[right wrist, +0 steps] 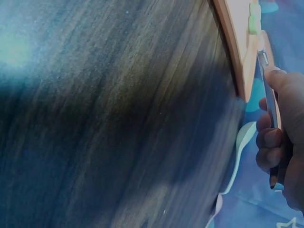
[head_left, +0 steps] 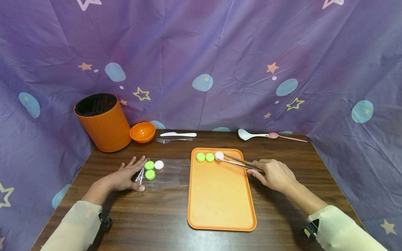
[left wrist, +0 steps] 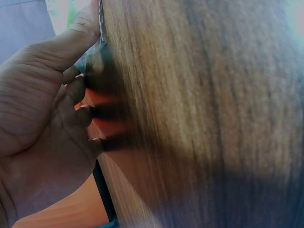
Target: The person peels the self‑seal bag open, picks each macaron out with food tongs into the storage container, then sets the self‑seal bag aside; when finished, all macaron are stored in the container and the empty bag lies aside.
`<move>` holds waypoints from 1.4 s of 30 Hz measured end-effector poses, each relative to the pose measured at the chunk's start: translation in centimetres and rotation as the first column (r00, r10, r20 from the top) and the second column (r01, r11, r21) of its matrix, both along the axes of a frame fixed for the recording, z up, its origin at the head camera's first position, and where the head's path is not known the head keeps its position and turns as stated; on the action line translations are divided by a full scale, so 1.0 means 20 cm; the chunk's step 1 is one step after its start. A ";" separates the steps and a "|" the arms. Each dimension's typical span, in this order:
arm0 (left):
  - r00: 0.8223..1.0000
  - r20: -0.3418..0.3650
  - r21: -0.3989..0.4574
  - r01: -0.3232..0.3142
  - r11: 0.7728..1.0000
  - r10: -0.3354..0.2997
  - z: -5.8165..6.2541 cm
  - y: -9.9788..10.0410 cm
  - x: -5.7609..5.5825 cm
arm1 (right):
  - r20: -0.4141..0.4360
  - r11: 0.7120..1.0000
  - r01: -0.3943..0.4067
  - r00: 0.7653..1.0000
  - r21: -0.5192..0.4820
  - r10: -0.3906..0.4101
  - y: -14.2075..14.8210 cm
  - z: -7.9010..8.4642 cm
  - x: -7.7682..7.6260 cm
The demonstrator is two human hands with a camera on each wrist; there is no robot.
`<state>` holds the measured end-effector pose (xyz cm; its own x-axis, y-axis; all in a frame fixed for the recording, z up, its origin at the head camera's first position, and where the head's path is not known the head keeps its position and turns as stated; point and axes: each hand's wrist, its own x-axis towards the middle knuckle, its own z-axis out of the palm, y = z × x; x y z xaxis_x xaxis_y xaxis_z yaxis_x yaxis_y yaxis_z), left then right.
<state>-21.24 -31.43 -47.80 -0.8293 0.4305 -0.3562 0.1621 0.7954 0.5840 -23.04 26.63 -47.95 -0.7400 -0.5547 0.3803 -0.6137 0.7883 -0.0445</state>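
My right hand (head_left: pixel 277 176) grips metal tongs (head_left: pixel 240 164) over the top right of the orange tray (head_left: pixel 221 228). The tong tips are at a white round cap (head_left: pixel 219 155), beside two green caps (head_left: pixel 205 157) in a row along the tray's far end. At the left, my left hand (head_left: pixel 127 175) rests at the crinkled end of a clear plastic bag (head_left: pixel 176 174), thumb and fingers spread apart. Two more green caps (head_left: pixel 150 170) and a white cap (head_left: pixel 159 165) lie on the bag near its fingers. The left wrist view shows the thumb against the plastic (left wrist: pixel 97 50).
An orange knife-block-like holder (head_left: pixel 106 129) and an orange bowl (head_left: pixel 142 132) stand at the back left. Along the back edge lie a white knife (head_left: pixel 178 134), a fork (head_left: pixel 174 140), a white ladle (head_left: pixel 251 135) and a pink spoon (head_left: pixel 287 137). A purple curtain hangs behind.
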 end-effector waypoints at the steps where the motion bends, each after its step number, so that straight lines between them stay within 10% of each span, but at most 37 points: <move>1: 1.000 0.000 -0.006 -0.001 1.000 0.001 0.00 0.00 0.00 | 0.003 1.000 0.003 1.000 0.002 -0.003 0.00 0.00 0.00; 22: 0.999 -0.035 0.046 0.021 0.999 -0.019 -0.03 -0.02 -0.01 | 0.019 0.999 0.034 0.999 0.023 -0.035 0.01 -0.08 -0.01; 33: 0.993 -0.114 0.081 0.035 0.996 -0.026 -0.31 -0.15 -0.11 | 0.062 0.998 0.059 0.996 0.036 -0.061 0.00 -0.03 0.00; 42: 0.994 -0.102 0.073 0.048 0.996 -0.041 -0.19 -0.10 -0.06 | -0.019 1.000 0.016 1.000 0.015 -0.016 -0.05 0.00 -0.01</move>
<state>-22.49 -33.38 -51.67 -0.8386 0.4901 -0.2376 0.2571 0.7408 0.6206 -23.22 25.65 -47.86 -0.7417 -0.5484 0.3861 -0.6016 0.7985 -0.0215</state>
